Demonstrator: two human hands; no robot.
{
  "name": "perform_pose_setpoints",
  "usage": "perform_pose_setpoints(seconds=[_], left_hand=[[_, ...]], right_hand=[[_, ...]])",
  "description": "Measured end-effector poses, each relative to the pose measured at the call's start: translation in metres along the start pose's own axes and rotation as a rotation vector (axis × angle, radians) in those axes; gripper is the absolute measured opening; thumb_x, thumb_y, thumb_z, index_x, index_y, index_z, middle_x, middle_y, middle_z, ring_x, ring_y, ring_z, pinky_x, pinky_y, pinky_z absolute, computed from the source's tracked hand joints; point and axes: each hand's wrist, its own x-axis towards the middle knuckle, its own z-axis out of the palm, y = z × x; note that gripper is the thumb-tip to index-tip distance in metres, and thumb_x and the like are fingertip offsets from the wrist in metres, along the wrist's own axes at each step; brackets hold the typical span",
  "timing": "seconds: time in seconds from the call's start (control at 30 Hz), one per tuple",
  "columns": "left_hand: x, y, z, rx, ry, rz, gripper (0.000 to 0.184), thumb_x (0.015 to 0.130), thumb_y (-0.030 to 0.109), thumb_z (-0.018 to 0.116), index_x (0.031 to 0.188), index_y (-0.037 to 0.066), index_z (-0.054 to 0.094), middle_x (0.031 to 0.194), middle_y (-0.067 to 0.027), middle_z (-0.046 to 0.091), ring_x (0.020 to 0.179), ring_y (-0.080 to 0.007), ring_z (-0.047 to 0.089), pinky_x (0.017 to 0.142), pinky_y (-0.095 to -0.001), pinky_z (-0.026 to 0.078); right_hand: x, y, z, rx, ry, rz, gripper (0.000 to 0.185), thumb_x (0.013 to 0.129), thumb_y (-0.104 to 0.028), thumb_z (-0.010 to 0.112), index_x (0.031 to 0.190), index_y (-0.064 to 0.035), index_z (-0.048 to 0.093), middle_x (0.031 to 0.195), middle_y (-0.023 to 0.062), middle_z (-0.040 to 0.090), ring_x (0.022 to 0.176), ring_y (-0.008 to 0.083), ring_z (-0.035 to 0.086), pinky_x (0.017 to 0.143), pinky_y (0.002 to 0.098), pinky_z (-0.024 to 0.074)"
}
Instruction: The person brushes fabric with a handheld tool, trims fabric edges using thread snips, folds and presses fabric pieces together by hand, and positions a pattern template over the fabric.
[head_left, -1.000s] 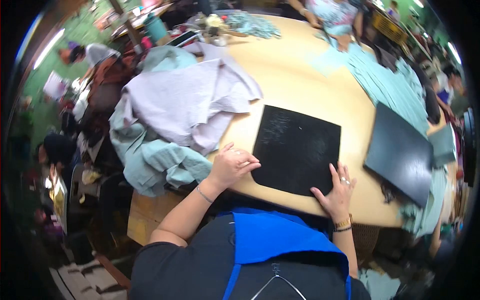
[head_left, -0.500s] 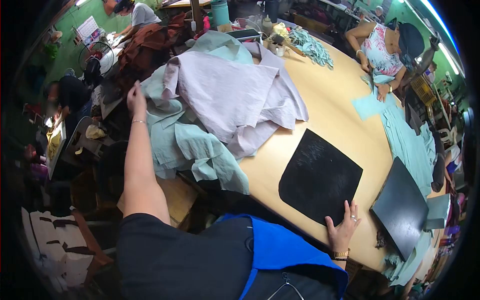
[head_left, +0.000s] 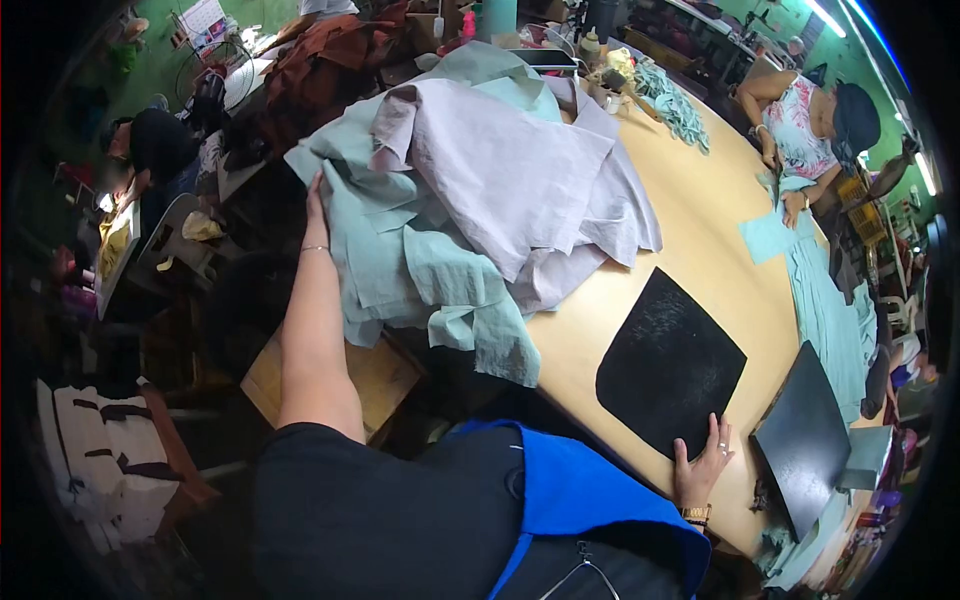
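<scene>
My left hand (head_left: 316, 208) reaches out to the left edge of a pile of pale green sheets (head_left: 360, 190) and grips that edge, its fingers partly hidden by the material. A large lilac sheet (head_left: 510, 160) lies over the green ones. On the near side of the table, my right hand (head_left: 706, 462) rests with spread fingers at the lower corner of a flat black board (head_left: 670, 365), holding nothing.
A dark glossy board (head_left: 805, 440) leans at the table's right edge (head_left: 745, 490). Across the table a person (head_left: 800, 135) handles green material (head_left: 825, 300). Small green strips (head_left: 672, 105), a phone (head_left: 543, 59) and containers stand far back. Other people work at left.
My left hand has moved from the black board to the pile's left edge and taken hold of it. The view has turned left; my right hand stays by the board.
</scene>
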Motion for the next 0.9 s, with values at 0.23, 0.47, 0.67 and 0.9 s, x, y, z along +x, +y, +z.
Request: perform_pose_setpoints(seconds=[0.23,0.47,0.67,0.9], left_hand=[[-0.034,-0.017,0.129,0.756,-0.092,0.343,0.058,0.100,0.044,0.038,0.138,0.002,0.046,0.143,-0.0250,0.043,0.132,-0.0429,0.040,0.111,-0.0482,0.033],[-0.034,-0.029,0.129,0.357,0.132,0.553,0.071,0.103,0.053,0.025,0.137,-0.006,0.045,0.132,-0.0294,0.055,0.125,-0.0448,0.050,0.107,-0.0454,0.037],[-0.007,0.000,0.092,0.425,0.269,0.421,0.069,0.103,0.052,0.027,0.136,-0.005,0.046,0.131,-0.0285,0.056,0.124,-0.0440,0.051,0.106,-0.0454,0.038],[0.024,0.022,0.091,0.635,0.175,0.318,0.067,0.102,0.051,0.028,0.135,-0.004,0.047,0.130,-0.0275,0.056,0.123,-0.0430,0.052,0.105,-0.0454,0.039]], right_hand=[[0.046,-0.058,0.008,0.053,0.045,-0.305,0.081,0.081,-0.047,0.073,0.147,-0.0128,0.042,0.156,0.0143,0.036,0.147,0.0354,0.027,0.115,0.0668,0.0103],[0.055,-0.085,0.017,-0.057,-0.084,-0.299,0.077,0.083,-0.048,0.072,0.146,-0.0142,0.044,0.156,0.0092,0.037,0.147,0.0315,0.028,0.114,0.0688,0.0101],[0.034,-0.063,0.011,0.086,-0.095,-0.193,0.061,0.089,-0.034,0.068,0.143,-0.0127,0.047,0.155,0.0094,0.039,0.147,0.0308,0.029,0.116,0.0642,0.0114],[0.033,-0.069,0.003,0.123,-0.023,-0.168,0.059,0.086,-0.032,0.072,0.138,-0.0105,0.052,0.151,0.0102,0.043,0.144,0.0317,0.034,0.118,0.0596,0.0135]])
